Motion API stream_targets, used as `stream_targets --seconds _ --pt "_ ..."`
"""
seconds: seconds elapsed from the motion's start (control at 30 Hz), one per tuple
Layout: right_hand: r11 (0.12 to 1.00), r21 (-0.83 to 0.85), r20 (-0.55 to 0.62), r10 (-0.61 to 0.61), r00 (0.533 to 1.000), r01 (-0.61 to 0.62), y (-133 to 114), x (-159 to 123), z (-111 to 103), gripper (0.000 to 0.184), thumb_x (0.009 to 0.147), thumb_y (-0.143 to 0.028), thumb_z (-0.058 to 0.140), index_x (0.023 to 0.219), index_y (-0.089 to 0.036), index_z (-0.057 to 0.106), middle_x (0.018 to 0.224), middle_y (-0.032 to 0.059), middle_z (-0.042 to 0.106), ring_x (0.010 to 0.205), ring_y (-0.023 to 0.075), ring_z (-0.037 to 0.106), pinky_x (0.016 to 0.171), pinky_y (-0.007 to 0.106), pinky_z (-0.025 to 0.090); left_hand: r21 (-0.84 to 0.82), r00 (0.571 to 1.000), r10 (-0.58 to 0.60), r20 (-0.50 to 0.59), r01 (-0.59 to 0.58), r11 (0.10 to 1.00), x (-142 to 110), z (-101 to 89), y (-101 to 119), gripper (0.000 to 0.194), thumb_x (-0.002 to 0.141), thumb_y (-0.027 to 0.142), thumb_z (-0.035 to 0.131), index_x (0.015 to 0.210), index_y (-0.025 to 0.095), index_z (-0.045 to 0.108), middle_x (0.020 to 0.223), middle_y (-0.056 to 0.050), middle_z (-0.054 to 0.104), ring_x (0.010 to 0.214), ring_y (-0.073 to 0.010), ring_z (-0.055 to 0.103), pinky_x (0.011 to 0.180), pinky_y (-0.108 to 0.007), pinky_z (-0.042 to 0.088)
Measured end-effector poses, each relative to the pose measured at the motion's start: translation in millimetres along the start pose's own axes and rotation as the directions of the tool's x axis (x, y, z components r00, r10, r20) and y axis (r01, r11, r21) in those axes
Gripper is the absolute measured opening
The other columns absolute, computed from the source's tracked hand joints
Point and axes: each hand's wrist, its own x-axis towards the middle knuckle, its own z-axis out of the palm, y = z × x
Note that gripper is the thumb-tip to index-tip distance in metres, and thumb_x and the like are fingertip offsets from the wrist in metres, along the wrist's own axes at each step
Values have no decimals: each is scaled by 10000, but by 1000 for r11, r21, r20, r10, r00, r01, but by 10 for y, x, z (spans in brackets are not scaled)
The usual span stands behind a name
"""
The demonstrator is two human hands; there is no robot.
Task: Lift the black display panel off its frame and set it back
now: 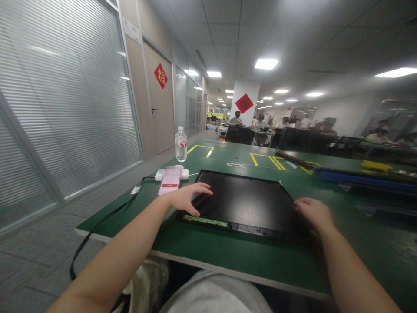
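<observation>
A flat black display panel (244, 198) lies on the green table in front of me. Along its near edge runs a narrow green circuit board (205, 221), next to a dark strip. My left hand (187, 199) is over the panel's left side, thumb and fingers spread apart, the thumb close to the circuit board; whether it touches the surface I cannot tell. At the panel's right edge, my right hand (312, 213) has its fingers closed on the frame. The undersides of those fingers are hidden.
Left of the panel are a phone (169, 183), a white power strip (159, 174) with a black cable (110, 213), and a water bottle (181, 145). Yellow tape marks (265, 157) lie beyond. A long blue piece (352, 177) is at right. People sit at far tables.
</observation>
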Motion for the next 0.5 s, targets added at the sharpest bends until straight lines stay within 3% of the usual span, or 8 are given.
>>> stream_targets --seconds 0.5 --pt "1000 -19 6 -13 1000 13 45 28 19 302 758 -350 546 910 -233 779 899 75 762 820 264 669 632 331 452 20 999 49 3 -49 999 26 37 -56 676 572 263 845 1223 252 664 1508 -97 427 1358 -329 452 1140 -411 334"
